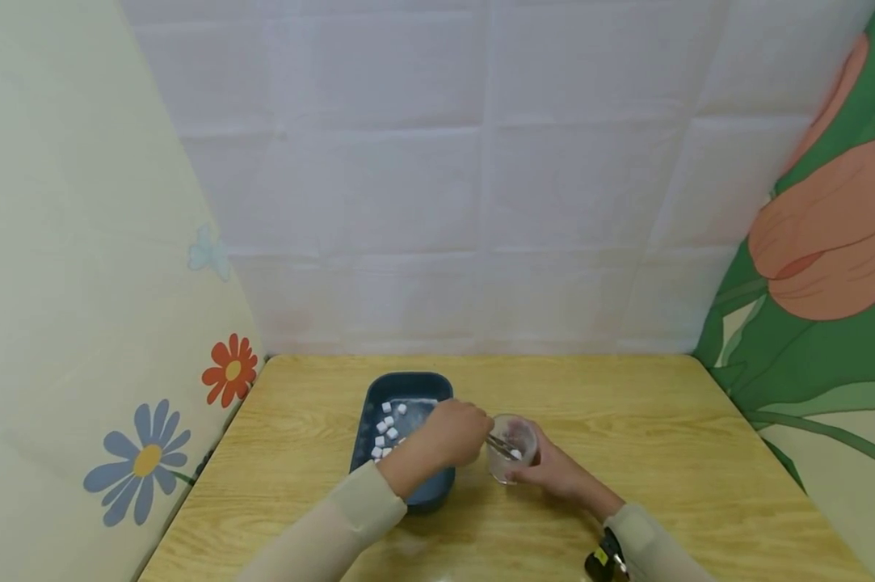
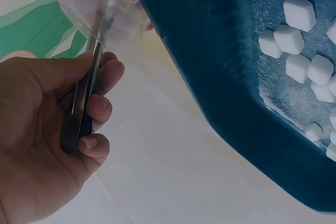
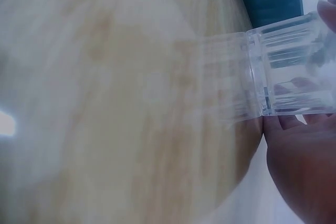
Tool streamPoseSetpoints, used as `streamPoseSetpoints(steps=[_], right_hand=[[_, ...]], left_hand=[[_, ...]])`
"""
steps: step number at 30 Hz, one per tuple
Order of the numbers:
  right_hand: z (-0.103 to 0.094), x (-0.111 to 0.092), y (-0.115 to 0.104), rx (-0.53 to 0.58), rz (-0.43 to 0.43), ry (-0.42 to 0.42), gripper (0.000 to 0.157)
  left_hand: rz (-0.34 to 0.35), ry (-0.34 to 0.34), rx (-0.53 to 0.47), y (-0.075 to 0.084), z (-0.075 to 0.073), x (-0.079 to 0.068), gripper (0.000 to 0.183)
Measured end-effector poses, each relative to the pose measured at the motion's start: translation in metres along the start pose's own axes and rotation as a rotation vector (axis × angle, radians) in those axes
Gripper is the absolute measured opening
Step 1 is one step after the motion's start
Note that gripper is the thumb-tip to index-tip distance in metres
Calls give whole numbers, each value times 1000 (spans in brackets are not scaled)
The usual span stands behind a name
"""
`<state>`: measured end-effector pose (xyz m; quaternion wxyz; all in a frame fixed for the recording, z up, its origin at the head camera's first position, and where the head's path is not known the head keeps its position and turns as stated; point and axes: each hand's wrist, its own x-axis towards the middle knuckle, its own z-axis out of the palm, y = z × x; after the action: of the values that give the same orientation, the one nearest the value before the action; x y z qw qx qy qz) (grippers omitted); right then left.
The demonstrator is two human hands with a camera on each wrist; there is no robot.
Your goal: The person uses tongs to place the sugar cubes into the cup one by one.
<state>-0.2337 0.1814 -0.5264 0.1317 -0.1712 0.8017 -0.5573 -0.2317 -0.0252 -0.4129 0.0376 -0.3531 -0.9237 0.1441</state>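
My left hand grips metal tongs, with the fingers curled round the arms. The tips of the tongs reach into a clear plastic cup. One white lump shows inside the cup by the tips; whether they pinch it I cannot tell. The right hand is wrapped round the cup's side and holds it on or just over the table, slightly tilted. Left of the cup stands a dark blue tray with several white cubes, partly hidden by the left forearm in the head view.
The wood-grain table bears the tray and reaches back to a white sheet. White powder covers part of the tray floor. A black device sits at the right wrist. Flower-printed sheets hang on both sides.
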Motion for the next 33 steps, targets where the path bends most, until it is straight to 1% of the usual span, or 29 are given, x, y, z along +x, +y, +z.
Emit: streamPoseSetpoints(steps=[5,11,24,27,33], right_hand=[[-1,0,2,3,26,9,90],[-1,0,5,13,19,0,90],[1,1,5,34,0,-12,88],[0,1,6,33,1,-17,88],[0,1,5,35,7,-22,88]], left_hand=[[-13,-2,22,4,-3,3,5],[-22,-19,51,7,-7,4,4],[-41,-47,26,9,-10,3,4],[-43,-52,23,9,-9,3,5],[-53,-33,4,5,-4,4,7]])
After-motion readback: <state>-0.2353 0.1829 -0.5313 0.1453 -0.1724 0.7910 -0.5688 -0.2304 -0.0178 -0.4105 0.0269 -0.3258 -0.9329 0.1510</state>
